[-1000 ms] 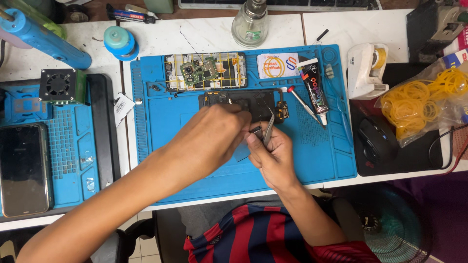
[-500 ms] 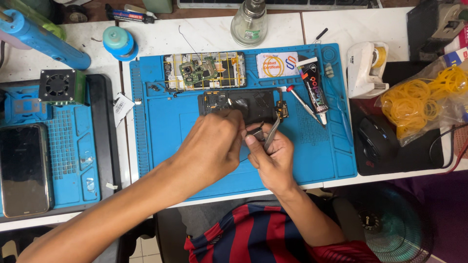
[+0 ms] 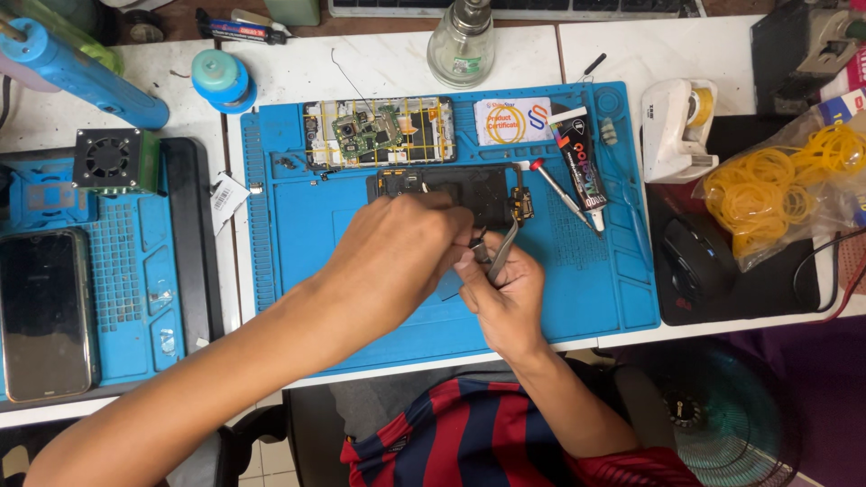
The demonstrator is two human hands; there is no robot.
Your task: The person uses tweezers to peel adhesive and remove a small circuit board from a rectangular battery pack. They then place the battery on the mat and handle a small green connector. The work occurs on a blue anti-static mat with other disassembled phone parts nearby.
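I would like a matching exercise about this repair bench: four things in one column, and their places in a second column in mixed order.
Things:
1. tweezers
2. glass bottle
3. black mouse
4. dark phone

Places:
A. far left, lying on a blue tray
B. in the right hand
C. on the black pad right of the blue mat
D. at the top, behind the blue mat

Pairs: 1-B, 2-D, 3-C, 4-A

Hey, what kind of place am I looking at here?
Most likely a phone repair bench. An opened phone with its green circuit board bared lies on a blue silicone work mat, and the right hand holds metal tweezers beside a black phone frame.
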